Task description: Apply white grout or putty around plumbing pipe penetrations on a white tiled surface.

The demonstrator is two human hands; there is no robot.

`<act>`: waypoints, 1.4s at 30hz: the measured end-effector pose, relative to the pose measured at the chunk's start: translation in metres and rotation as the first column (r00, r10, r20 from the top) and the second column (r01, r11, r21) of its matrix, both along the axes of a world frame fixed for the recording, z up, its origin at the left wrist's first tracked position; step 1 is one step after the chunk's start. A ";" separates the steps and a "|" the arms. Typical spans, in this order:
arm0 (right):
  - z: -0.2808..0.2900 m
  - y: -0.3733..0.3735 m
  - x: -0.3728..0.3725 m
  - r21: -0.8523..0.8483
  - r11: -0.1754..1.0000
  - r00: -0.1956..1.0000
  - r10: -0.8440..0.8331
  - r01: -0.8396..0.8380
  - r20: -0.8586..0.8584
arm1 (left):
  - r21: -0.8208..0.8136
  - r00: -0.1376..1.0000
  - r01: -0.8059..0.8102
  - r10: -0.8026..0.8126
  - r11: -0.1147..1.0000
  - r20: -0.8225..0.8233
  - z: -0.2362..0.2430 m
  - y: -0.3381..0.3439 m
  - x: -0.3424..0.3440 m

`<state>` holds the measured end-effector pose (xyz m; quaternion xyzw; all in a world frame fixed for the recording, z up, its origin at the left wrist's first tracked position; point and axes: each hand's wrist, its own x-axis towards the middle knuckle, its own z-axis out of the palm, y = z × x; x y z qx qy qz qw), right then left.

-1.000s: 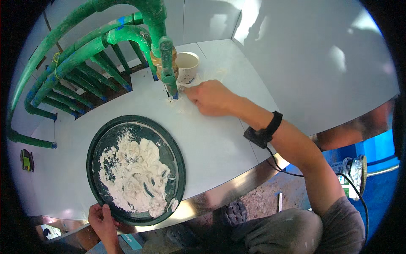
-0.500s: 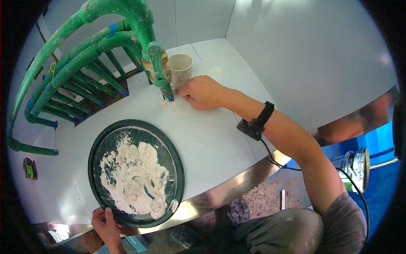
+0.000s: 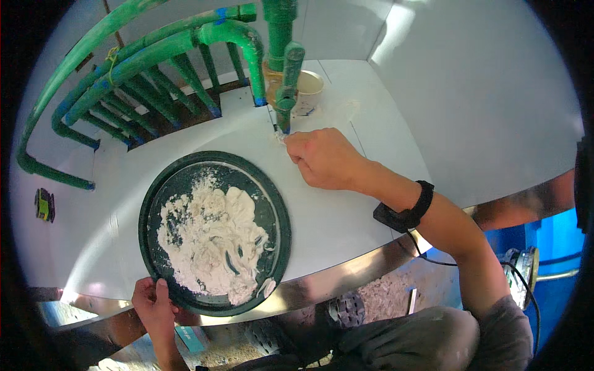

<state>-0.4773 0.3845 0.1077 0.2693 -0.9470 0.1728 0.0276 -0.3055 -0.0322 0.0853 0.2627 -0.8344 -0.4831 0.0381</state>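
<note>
Because round dark green tray point(image 3: 145, 230) sits at edge of flat white bench point(image 3: 337, 226), left hand point(image 3: 154, 304) pinches rim, likely keeping it still. Lumpy white paste point(image 3: 213, 247) lies on top. Right hand point(image 3: 323, 158) curls near upright green pipe point(image 3: 284, 110); from afar, I can't tell what's inside.

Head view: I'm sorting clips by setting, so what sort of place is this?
Probably a building site or a room being renovated: it shows exposed green pipes, a dark round tray of whitish, paste-like material, and a rough, dirty floor.
</note>
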 end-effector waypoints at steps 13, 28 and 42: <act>0.001 -0.029 -0.006 0.457 0.883 0.987 0.150 -0.109 -0.055 | 0.005 1.000 0.018 -0.018 1.000 0.006 -0.003 -0.005 0.002; -0.015 -0.017 -0.003 0.027 0.991 0.988 0.135 -0.133 -0.080 | -0.018 0.999 0.029 -0.028 0.999 0.025 0.005 0.005 -0.002; -0.010 -0.040 0.014 0.034 0.993 0.989 -0.112 0.109 0.095 | -0.053 0.999 0.034 -0.035 0.998 -0.020 -0.010 -0.009 0.001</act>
